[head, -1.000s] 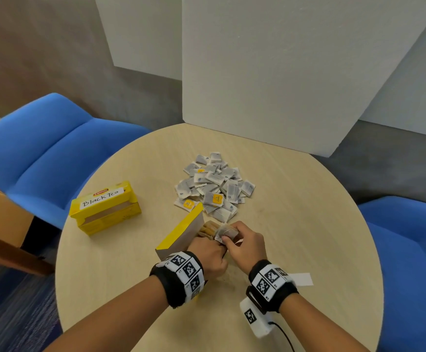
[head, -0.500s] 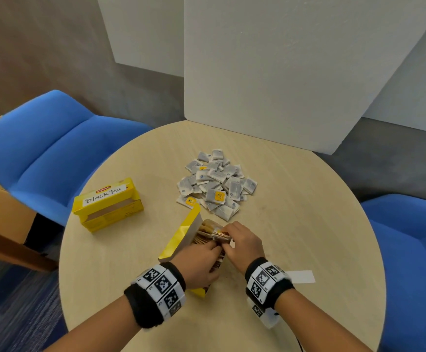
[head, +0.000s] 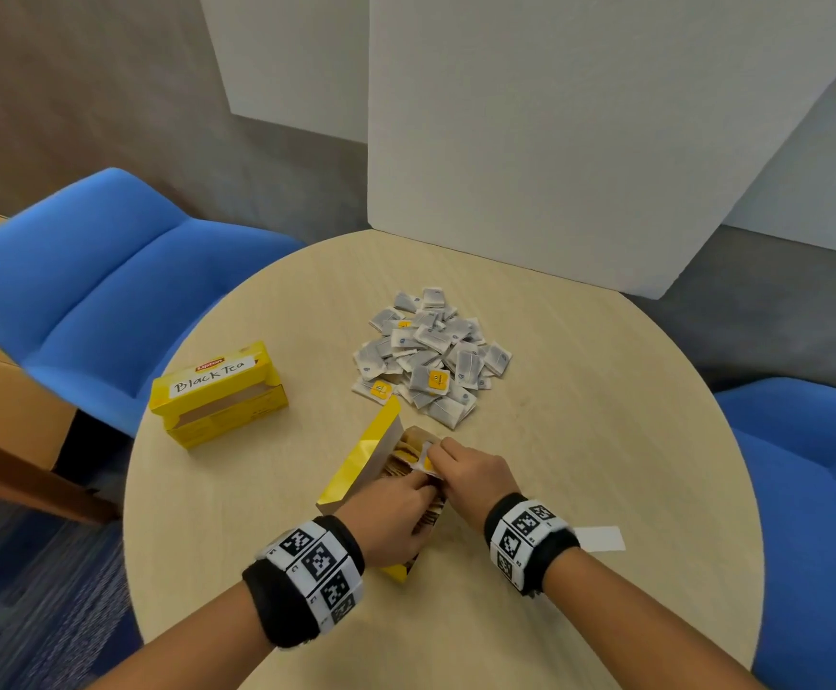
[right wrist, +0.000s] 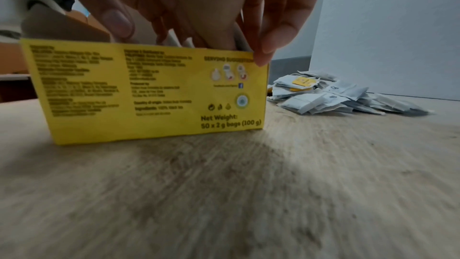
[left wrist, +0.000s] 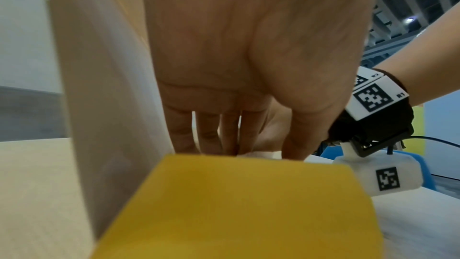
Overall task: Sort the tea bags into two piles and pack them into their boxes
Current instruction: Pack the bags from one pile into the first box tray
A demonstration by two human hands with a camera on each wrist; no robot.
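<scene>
The right hand (head: 473,478) has its fingers (head: 438,455) curled narrow and pinching a small tea bag (head: 427,461), a flat paper sachet with a yellow tag, just over the open top of the nearer box (right wrist: 154,94). The left hand (head: 396,520) reaches into that same box, fingers (left wrist: 209,131) straight and close together, their tips down among the sachets packed inside; whether they grip any of these I cannot tell. This box is a yellow cardboard oblong with a plain inner face, its lid flap (head: 363,455) standing up on the left side, and its printed side panel bears small dark text. It stands near the counter's (head: 605,440) near edge, at the middle. Beyond it, close to the centre of the round, pale wood-grain counter, lies a loose heap of tea bags (head: 431,353), mostly grey-white paper squares with a few yellow tags showing. Toward the left edge sits a second yellow box (head: 219,393), lid tilted open, with a white handwritten label reading "Black Tea". A white paper slip (head: 600,537) lies flat by the right wrist. Both wrists wear black bands with black-and-white square markers. Blue upholstered chairs (head: 107,291) flank the counter, and white panels (head: 555,141) stand at its far edge.
</scene>
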